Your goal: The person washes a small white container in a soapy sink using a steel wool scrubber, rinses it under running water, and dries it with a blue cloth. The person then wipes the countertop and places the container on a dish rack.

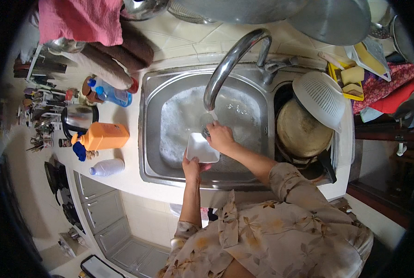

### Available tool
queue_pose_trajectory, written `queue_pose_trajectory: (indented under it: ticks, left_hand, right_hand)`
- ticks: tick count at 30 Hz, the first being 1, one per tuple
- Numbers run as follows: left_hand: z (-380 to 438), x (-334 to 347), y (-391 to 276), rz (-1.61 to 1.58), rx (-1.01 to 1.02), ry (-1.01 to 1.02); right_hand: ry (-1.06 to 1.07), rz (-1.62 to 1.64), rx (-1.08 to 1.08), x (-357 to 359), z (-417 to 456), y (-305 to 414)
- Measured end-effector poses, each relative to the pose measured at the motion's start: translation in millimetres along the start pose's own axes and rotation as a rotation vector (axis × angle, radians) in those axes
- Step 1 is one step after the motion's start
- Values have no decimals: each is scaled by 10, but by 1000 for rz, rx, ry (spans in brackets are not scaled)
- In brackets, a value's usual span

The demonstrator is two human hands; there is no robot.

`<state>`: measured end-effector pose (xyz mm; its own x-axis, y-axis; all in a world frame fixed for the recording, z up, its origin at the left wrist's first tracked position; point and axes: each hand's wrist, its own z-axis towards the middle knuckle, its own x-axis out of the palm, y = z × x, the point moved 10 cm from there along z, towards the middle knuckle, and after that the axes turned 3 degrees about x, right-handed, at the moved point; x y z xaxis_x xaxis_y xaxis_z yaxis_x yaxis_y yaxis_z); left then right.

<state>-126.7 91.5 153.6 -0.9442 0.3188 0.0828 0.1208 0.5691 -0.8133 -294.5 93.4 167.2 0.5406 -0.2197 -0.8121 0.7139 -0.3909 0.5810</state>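
Note:
My left hand (193, 168) grips a white rectangular dish (202, 149) by its near left edge, over the stainless steel sink (151, 156). Just above the dish's far right corner, my right hand (221, 137) has its fingers closed around a small greyish object (206, 125), perhaps a scouring pad; the fingers cover much of it. A stream of water (214, 114) falls from the curved chrome faucet (220, 74) right by these fingers. Soapy water (179, 114) with white foam along its edges lies in the basin below both hands.
Left of the sink stand an orange pump bottle (106, 136), a pale plastic bottle (108, 167), a blue bottle (120, 96) and a metal kettle (80, 116). To the right, a white colander (320, 99) leans on a browned pan (302, 128). A yellow basket (354, 94) holds sponges.

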Motion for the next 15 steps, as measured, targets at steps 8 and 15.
queue_pose_trajectory:
  ticks: [8,15]
  left_hand:
    - [-36,157,147,0,60,35]
    - [-29,-20,361,-64,12,-32]
  right_hand:
    - [60,89,-14,243,-19,330]
    - [288,66,-141,451,-103,151]
